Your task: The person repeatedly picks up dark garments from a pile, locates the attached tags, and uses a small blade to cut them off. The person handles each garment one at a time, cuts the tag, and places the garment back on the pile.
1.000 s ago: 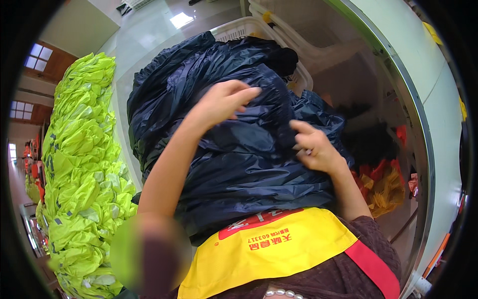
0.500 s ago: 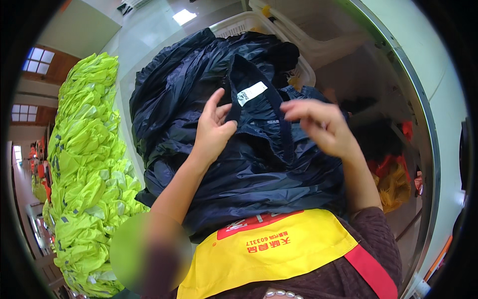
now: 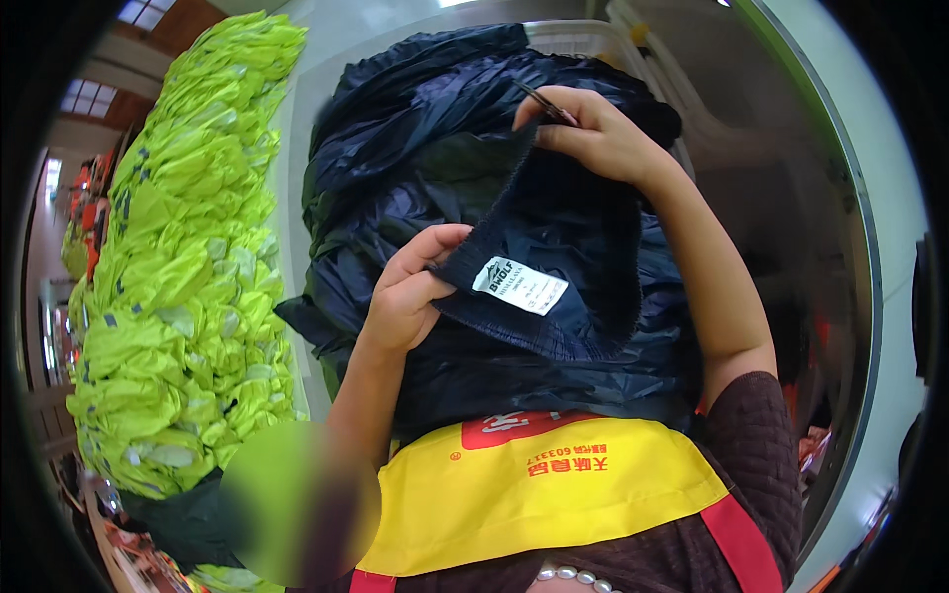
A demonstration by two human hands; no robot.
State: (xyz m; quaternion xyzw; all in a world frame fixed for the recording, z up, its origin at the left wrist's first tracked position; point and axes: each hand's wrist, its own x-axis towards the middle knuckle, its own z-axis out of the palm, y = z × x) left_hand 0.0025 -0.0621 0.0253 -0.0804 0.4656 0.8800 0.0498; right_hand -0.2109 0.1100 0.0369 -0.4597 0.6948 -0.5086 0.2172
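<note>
A navy garment with a ribbed elastic band (image 3: 583,336) is held open between my hands, above a heap of the same dark fabric. Sewn inside the band is a white label (image 3: 521,286). My left hand (image 3: 400,296) pinches the band just beside the label. Higher up and to the right, my right hand (image 3: 598,133) grips slim dark thread snips (image 3: 546,103), their tip pointing up and left. Its fingers also pinch the upper edge of the band. The lower part of the garment merges into the heap.
The dark pile (image 3: 395,128) rests in front of a white plastic basket (image 3: 583,40). Bright yellow-green garments (image 3: 188,296) are heaped along the left. A metal table edge (image 3: 855,198) curves down the right side. I wear a yellow apron (image 3: 554,494).
Both hands have closed on the band, which was loose between them. The label side now lies lower, nearer me. The right hand has moved up, and the snips now show. The view has shifted.
</note>
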